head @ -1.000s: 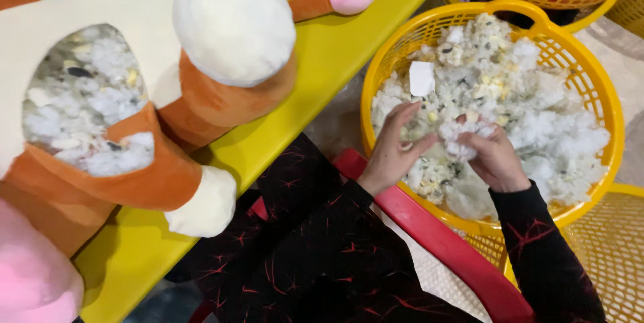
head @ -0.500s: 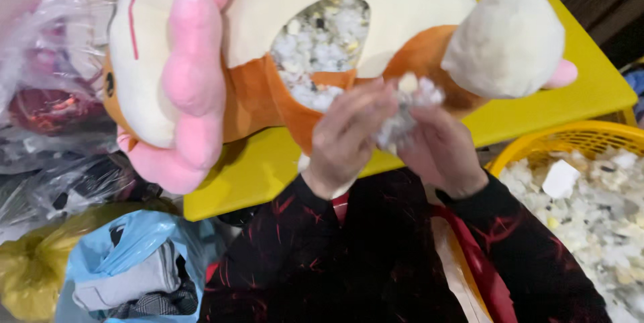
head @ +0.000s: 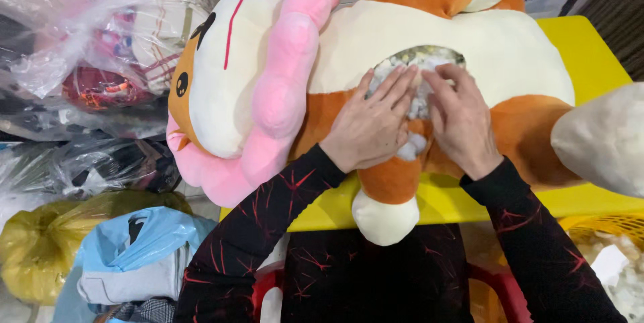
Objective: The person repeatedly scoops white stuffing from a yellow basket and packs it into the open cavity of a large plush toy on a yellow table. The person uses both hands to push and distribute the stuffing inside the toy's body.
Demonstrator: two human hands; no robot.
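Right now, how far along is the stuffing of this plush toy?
Partly done: the plush toy already looks plump. In hand: both hands, left hand and right hand, press white stuffing into its belly opening. Left: the opening is unclosed, and the yellow basket has more filling.

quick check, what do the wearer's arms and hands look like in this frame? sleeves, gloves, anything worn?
Both hands are bare: no gloves, and no rings or watch show. The left hand and right hand come out of long black sleeves printed with thin red branching lines, like cracks or veins. The cuffs fit close and end at the wrists.
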